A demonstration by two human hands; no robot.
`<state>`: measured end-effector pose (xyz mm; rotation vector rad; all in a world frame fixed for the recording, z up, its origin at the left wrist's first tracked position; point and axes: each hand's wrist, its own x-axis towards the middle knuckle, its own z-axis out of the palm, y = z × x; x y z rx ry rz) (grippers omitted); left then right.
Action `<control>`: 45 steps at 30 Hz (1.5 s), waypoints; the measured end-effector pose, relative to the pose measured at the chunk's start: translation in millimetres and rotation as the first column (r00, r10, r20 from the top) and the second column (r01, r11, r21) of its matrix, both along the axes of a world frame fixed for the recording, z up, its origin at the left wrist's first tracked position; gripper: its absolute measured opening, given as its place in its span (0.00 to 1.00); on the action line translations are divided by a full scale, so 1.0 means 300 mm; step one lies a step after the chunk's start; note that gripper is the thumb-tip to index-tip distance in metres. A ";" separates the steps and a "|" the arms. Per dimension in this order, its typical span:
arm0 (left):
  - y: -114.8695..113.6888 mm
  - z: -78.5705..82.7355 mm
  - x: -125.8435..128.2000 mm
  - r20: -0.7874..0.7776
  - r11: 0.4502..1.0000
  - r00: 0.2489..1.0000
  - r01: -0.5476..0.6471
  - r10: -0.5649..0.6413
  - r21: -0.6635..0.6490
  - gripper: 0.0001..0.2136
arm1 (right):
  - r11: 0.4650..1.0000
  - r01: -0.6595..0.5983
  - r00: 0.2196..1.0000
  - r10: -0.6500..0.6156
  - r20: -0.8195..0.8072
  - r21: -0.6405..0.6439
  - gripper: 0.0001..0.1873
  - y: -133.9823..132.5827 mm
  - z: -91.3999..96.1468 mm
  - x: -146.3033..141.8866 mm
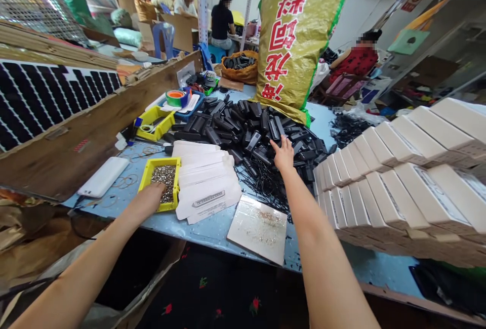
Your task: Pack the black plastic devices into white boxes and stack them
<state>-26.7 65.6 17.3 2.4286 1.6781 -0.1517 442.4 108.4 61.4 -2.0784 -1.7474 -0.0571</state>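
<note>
Surface (pixel 214 229), blue; at its near edge, one pale square board (pixel 243 225), littered with small bits. Left of it, one yellow tray (pixel 177 182) of small metal pieces (pixel 163 174); left hand (pixel 151 199) dips in, fingertips hidden, so grip and contents cannot be told. Beside the tray, white printed sheets (pixel 208 179), lying flat. At right, pale boxes (pixel 379 187) in stacked rows, apparently the finished share; whether filled cannot be told. Beyond the board, right hand (pixel 284 156), fingers loosely spread, nothing visibly held, over the heap of black pieces (pixel 228 124). The heap lies loose mid-surface and, with the sheets, seems the share left to do. Behind: one leaning gold sack (pixel 299 50); one basket (pixel 239 74) of further black pieces; seated people (pixel 221 21).
</note>
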 end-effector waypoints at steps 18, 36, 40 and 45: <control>-0.018 0.076 0.044 0.208 0.970 0.972 -0.153 0.113 0.190 0.15 | 0.897 0.441 -0.244 0.158 -0.957 0.035 0.18 -0.692 -0.178 -0.269; -0.406 0.071 0.654 0.612 0.579 -0.015 0.344 0.791 -0.740 0.13 | 0.886 0.411 -0.296 0.354 -0.887 0.217 0.10 -0.641 0.077 -0.445; -0.415 0.070 0.673 0.802 0.764 0.060 0.269 0.595 -0.587 0.13 | 0.884 0.435 -0.305 0.320 -0.897 0.168 0.10 -0.649 0.045 -0.428; -0.418 0.077 0.704 0.639 0.594 0.007 0.361 0.769 -0.719 0.14 | 0.875 0.452 -0.315 0.338 -0.887 0.173 0.10 -0.658 0.033 -0.431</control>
